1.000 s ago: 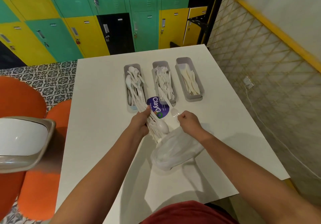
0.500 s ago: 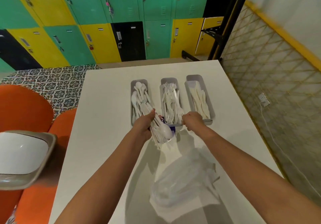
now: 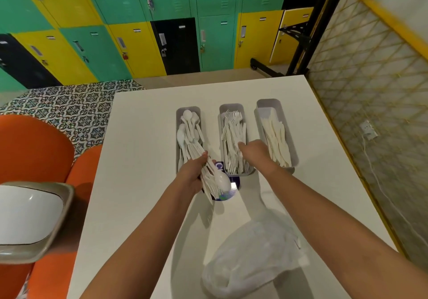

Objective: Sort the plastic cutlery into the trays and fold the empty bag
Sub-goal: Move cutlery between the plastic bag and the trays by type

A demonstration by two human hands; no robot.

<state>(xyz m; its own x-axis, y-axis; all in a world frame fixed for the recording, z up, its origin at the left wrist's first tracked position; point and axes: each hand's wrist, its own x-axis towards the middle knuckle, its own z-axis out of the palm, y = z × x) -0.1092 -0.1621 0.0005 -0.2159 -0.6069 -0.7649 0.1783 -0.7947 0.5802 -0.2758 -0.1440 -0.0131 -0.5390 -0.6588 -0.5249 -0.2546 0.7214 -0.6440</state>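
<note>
Three grey trays stand side by side on the white table [image 3: 139,159]: a spoon tray [image 3: 188,109], a fork tray [image 3: 231,106] and a knife tray [image 3: 268,101]. My left hand [image 3: 192,174] grips a bundle of white cutlery [image 3: 214,182] just in front of the spoon tray, with a spoon bowl on top. My right hand [image 3: 254,152] reaches down into the near half of the fork tray, on the forks; its fingers are hidden beneath it. The clear plastic bag [image 3: 254,252] lies crumpled on the table near me.
A round purple label [image 3: 232,189] lies on the table under the bundle. Orange seats [image 3: 34,150] and a grey-rimmed white object [image 3: 25,217] sit off the table's left edge. Lockers stand behind, and a lattice wall [image 3: 370,113] runs along the right.
My right hand let go of the bag, carried a fork forward and now sits in the fork tray. My left hand moved forward with the bundle. The bag dropped flat on the table.
</note>
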